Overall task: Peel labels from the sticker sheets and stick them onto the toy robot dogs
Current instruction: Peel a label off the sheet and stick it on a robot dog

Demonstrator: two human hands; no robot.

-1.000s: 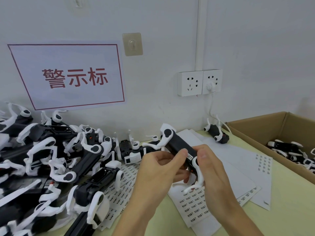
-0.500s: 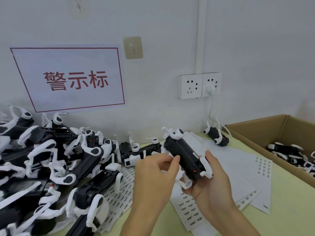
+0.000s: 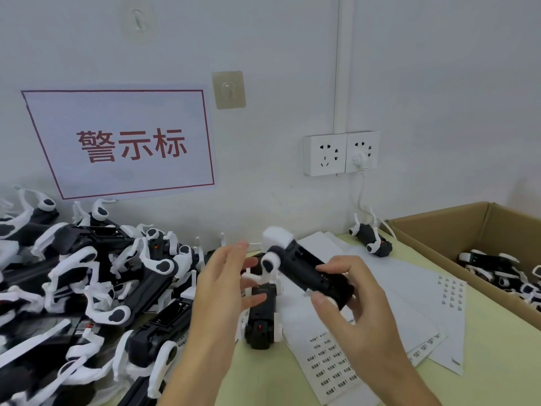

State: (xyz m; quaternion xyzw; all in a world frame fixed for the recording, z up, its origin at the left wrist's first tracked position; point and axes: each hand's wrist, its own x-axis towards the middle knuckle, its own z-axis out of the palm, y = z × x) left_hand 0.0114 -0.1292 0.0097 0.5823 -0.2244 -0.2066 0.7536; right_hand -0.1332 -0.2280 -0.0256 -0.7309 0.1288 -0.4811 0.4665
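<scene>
My right hand (image 3: 351,303) grips a black and white toy robot dog (image 3: 304,268) by its rear end, lifted above the table with its white head pointing up and left. My left hand (image 3: 225,276) hovers just left of it with fingers spread, holding nothing. Another toy dog (image 3: 262,320) lies on the table below the held one. White sticker sheets (image 3: 333,361) with rows of small printed labels lie under and to the right of my hands.
A big heap of toy dogs (image 3: 87,282) fills the left side. A cardboard box (image 3: 456,230) at the right holds several dogs. One single dog (image 3: 370,240) lies by the wall under the sockets (image 3: 341,153).
My left hand has let go of the dog and opened. My right hand has turned the dog and carried it slightly right; a dog on the table below is now uncovered.
</scene>
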